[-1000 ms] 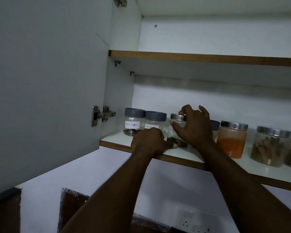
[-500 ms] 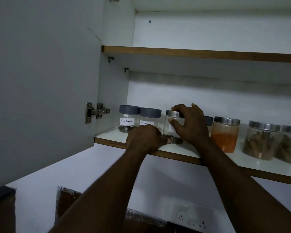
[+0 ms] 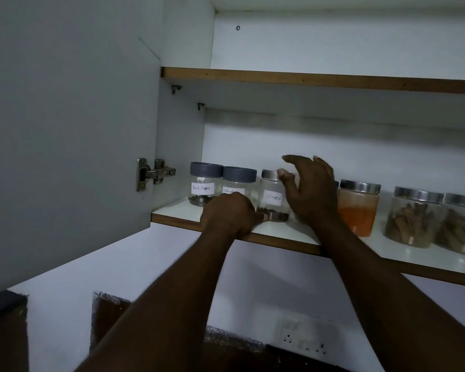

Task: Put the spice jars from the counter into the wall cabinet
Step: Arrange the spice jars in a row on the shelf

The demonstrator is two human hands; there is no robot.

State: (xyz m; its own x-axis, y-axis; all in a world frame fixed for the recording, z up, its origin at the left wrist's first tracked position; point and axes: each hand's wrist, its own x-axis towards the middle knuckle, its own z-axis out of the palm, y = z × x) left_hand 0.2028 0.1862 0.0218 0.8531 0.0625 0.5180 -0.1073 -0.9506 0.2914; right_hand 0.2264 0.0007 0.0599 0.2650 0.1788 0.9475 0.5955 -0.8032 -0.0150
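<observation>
Cloves jar (image 3: 273,197): upright on lower shelf (image 3: 169,212), left part. Judged light, rigid, slippery, breakable; take by the sides below the lid. Right hand (image 3: 310,194) spread open beside it, empty; left hand (image 3: 228,213) curled at jar's base, grip unclear.

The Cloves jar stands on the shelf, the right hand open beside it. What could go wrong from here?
1. The open right hand hovers close to the Cloves jar; drawing back, it might knock it or the orange powder jar.
2. The left hand has its thumb at the jar's base, near the shelf edge; a nudge could slide it forward.
</observation>
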